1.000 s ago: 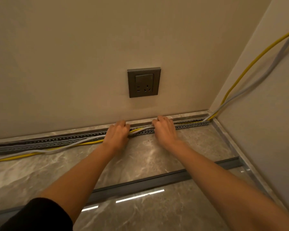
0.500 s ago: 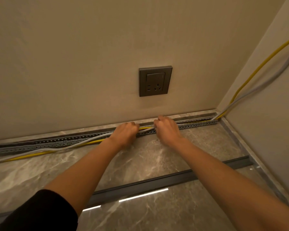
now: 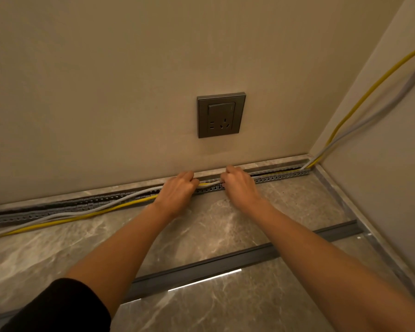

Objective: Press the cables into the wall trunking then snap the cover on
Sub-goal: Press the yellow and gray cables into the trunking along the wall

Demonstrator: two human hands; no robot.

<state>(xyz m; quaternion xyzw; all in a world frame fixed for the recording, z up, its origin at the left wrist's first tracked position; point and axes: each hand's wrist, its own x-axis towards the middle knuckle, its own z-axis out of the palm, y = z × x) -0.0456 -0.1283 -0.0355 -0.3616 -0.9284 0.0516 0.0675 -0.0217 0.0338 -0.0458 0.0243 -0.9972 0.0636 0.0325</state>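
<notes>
A grey slotted trunking (image 3: 280, 174) runs along the foot of the wall. A yellow cable (image 3: 86, 215) and a grey cable (image 3: 120, 200) lie partly outside it on the left and sit inside it on the right. My left hand (image 3: 177, 191) and my right hand (image 3: 241, 185) rest side by side on the trunking, fingers curled over the cables. A short stretch of both cables shows between the hands. The long grey cover (image 3: 225, 262) lies loose on the floor behind my forearms.
A grey wall socket (image 3: 221, 115) sits above my hands. Both cables climb the right-hand wall (image 3: 359, 109) from the corner. The floor is glossy marble tile (image 3: 213, 224) with a skirting strip along both walls.
The two hands have stayed on the same spot of the trunking, close together. The view has shifted slightly, so the socket sits a little further right than one second ago.
</notes>
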